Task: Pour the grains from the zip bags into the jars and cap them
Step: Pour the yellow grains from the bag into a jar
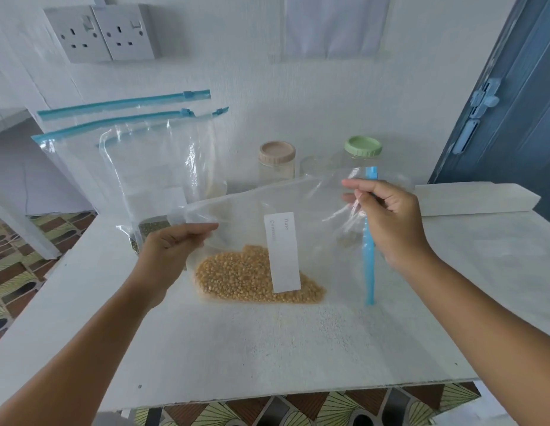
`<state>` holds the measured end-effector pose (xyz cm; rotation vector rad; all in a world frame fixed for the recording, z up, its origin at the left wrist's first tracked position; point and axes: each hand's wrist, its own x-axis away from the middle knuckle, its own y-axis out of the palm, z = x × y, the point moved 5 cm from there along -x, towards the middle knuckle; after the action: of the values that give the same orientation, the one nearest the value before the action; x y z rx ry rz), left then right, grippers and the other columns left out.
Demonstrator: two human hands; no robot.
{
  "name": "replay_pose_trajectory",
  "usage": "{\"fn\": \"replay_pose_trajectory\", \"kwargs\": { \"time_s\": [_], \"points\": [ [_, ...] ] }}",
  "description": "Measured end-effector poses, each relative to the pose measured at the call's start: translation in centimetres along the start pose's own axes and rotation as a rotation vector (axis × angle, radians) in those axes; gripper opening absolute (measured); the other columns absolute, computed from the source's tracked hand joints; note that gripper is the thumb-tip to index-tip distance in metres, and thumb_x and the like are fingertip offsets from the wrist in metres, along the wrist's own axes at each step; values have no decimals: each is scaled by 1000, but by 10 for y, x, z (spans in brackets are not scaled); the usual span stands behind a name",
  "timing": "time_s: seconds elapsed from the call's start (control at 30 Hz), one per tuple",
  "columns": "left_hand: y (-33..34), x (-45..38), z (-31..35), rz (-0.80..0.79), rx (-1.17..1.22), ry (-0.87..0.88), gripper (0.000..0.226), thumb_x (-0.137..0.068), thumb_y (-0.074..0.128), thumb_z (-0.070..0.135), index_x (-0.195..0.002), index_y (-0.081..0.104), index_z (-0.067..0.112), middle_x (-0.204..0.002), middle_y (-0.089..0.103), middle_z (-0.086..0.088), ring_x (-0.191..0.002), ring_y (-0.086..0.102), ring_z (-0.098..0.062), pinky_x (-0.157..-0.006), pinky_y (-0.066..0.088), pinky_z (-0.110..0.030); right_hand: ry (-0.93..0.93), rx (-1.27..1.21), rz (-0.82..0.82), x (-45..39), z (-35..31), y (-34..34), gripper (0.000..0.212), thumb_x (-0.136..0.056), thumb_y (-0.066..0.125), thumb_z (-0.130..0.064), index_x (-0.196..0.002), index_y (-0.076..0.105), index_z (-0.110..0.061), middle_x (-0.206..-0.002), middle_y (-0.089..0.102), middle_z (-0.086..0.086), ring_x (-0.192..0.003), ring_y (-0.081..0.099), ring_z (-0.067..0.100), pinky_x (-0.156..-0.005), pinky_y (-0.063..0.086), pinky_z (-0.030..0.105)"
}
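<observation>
1. At six o'clock, nearest the viewer, the white table ends in a straight front edge over patterned floor tiles; bare tabletop lies between that edge and the bag.
2. At the centre, a clear zip bag lies sideways, its yellow grains heaped low against the table, a white label across them.
3. At nine o'clock of the bag, the left hand pinches its bottom edge.
4. At three o'clock, the right hand is curled round the blue zip strip, which runs upright.
5. At eleven o'clock, three more zip bags lean against the wall, close behind the left hand.
6. At twelve o'clock stand a beige-lidded jar and a green-lidded jar, partly hidden by the held bag.
7. At two o'clock a white block lies along the table's far right edge, a blue door beyond.
</observation>
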<state>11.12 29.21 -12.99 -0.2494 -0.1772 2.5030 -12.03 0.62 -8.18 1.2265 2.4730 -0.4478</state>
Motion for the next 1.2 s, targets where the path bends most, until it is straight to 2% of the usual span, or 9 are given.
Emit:
{"fn": "replay_pose_trajectory", "kwargs": {
  "time_s": [0.07, 0.13, 0.23, 0.37, 0.47, 0.73, 0.9, 1.0, 1.2],
  "points": [
    [1, 0, -7, -110, 97, -76, 37, -100, 58, 3, -100, 85, 28, -116, 78, -5, -112, 71, -23, -85, 57, -21, -40, 3, -33, 2, 0, 4, 40, -103, 53, 2, -107, 79, -29, -111, 77, -7, -105, 74, 19, -93, 54, 27],
    [2, 6, -10, -228, 184, -116, 22, -90, 74, 28, -109, 83, 24, -123, 75, -11, -116, 70, -22, -89, 56, -22, -55, -46, -64, 4, -2, 8, 40, -104, 54, 2, -107, 78, -29, -115, 77, -5, -110, 73, 17, -99, 55, 30],
    [2, 7, -22, -340, 126, -108, 62, -70, 90, 55, -122, 78, 23, -134, 71, -3, -132, 60, -11, -112, 39, -31, -59, -104, -139, 8, -4, 13, 32, -104, 57, -1, -109, 77, -25, -120, 75, -1, -117, 71, 16, -104, 53, 28],
    [3, 1, -25, -166, 145, -96, 31, -92, 68, 16, -122, 76, 13, -126, 75, -2, -126, 65, -16, -119, 41, -41, -102, 29, -180, 11, -1, 12, 24, -101, 66, -7, -113, 78, -25, -121, 73, -9, -123, 64, 10, -108, 49, 31],
    [-2, 1, -28, -71, 203, -80, 25, -97, 64, 5, -117, 78, 12, -121, 77, -4, -120, 69, -24, -113, 47, -43, -85, 76, -200, 16, 1, 11, 27, -98, 70, -8, -113, 77, -30, -125, 71, -12, -127, 61, 6, -109, 47, 25],
    [0, 6, -24, -185, 124, -64, 50, -74, 82, 15, -124, 76, 16, -118, 78, -7, -122, 69, -20, -111, 46, -36, 71, 241, -387, 31, 11, 18, 35, -100, 70, -19, -123, 73, -44, -131, 67, -29, -132, 52, -9, -119, 37, 27],
    [7, 8, -25, -247, 83, -58, 29, -85, 75, 13, -113, 81, 19, -118, 78, 0, -122, 68, -12, -107, 49, -25, 157, 182, -353, 34, 15, 24, 40, -105, 59, -9, -115, 76, -43, -128, 70, -20, -115, 65, -2, -104, 55, 31],
    [6, 6, -24, -155, 64, -8, 24, -94, 69, 3, -112, 79, 14, -113, 79, 1, -115, 71, -12, -103, 51, -18, 152, 95, -284, 34, 12, 24, 40, -106, 55, -3, -114, 78, -35, -121, 73, -17, -108, 71, 10, -97, 59, 39],
    [-8, 5, -19, 47, 226, 23, 25, -84, 76, 9, -109, 79, 9, -109, 80, -6, -110, 74, -19, -101, 56, -26, 193, -133, -197, 26, 5, 21, 40, -101, 55, 6, -115, 76, -25, -121, 76, -8, -123, 67, 10, -110, 48, 32]
  ]
}}
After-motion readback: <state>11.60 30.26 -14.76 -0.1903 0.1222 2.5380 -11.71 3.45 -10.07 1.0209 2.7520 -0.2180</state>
